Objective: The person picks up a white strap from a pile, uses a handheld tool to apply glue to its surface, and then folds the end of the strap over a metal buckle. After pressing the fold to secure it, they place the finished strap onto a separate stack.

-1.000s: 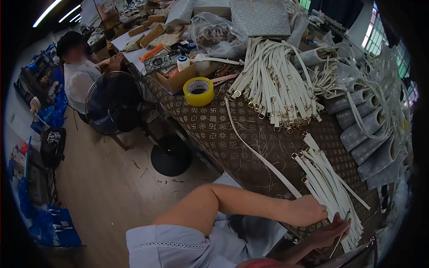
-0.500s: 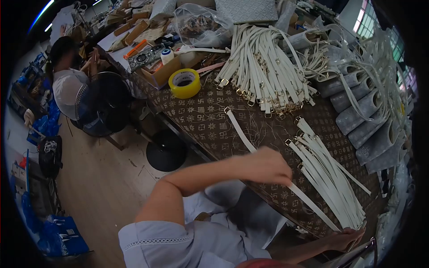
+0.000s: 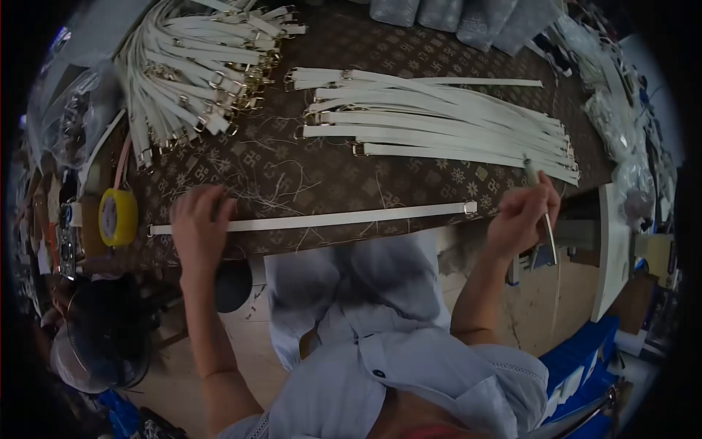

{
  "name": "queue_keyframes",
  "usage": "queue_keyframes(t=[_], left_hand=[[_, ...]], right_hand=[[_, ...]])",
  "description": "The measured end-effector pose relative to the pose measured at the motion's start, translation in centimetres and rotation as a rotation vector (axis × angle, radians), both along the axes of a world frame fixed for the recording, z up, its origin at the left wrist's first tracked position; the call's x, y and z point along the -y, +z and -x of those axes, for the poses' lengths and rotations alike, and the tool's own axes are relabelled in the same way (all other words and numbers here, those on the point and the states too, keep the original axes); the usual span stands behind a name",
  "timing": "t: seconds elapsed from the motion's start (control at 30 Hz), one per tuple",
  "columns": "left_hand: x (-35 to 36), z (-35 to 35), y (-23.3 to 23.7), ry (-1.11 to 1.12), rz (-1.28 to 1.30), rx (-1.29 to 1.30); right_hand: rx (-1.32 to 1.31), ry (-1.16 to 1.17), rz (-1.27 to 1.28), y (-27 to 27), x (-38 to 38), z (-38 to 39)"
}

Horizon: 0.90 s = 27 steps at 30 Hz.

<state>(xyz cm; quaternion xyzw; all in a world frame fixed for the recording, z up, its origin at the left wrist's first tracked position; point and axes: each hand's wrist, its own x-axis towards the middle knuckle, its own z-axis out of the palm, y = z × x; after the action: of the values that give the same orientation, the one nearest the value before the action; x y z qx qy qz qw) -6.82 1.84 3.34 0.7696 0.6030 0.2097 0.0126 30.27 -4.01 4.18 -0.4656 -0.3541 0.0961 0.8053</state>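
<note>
- Hands first, as my feed shows them: the left hand (image 3: 199, 228) lies palm down on a single white strap (image 3: 329, 218), fingers spread and flat, pressing it to the table (image 3: 409, 186).
- That strap runs straight along the near edge of the table. One end lies just past the left hand toward the yellow tape roll (image 3: 118, 216), and its metal buckle (image 3: 471, 208) is at the other end.
- The right hand (image 3: 518, 219) is curled tight around a thin tool (image 3: 550, 238), which stands nearly upright in the grip. Its top pokes out above the fingers and the rest hangs below the table edge.
- I see the right hand just beside the buckle end, but I cannot tell whether it touches the strap.
- Beyond the strap, a fanned bundle of white straps (image 3: 439, 124) lies across the brown patterned cloth, with its right-hand ends near the tool's top.
- A second heap of buckled straps (image 3: 197, 73) sits at the far left, well apart from both hands.
- Loose threads (image 3: 274, 192) are scattered between the single strap and the bundle.
- Grey bags (image 3: 453, 11) line the far edge.
</note>
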Motion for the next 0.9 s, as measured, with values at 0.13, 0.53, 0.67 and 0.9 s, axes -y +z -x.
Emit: queue_keyframes(t=[0.13, 0.53, 0.67, 0.9], left_hand=[[1.7, -9.0, -0.5, -0.500, 0.002, 0.147], [0.2, -13.9, 0.2, -0.480, 0.157, 0.196], [-0.3, -14.9, -1.4, -0.475, 0.172, 0.208], [-0.2, -14.6, -1.9, -0.527, 0.139, 0.221]], right_hand=[[-0.073, 0.371, 0.162, -3.0, 0.7, 3.2], [-0.061, 0.593, 0.424, -3.8, -2.7, 3.1], [-0.022, 0.645, 0.458, -4.2, -2.6, 2.6], [0.206, 0.708, 0.530, -3.2, -2.6, 1.2]])
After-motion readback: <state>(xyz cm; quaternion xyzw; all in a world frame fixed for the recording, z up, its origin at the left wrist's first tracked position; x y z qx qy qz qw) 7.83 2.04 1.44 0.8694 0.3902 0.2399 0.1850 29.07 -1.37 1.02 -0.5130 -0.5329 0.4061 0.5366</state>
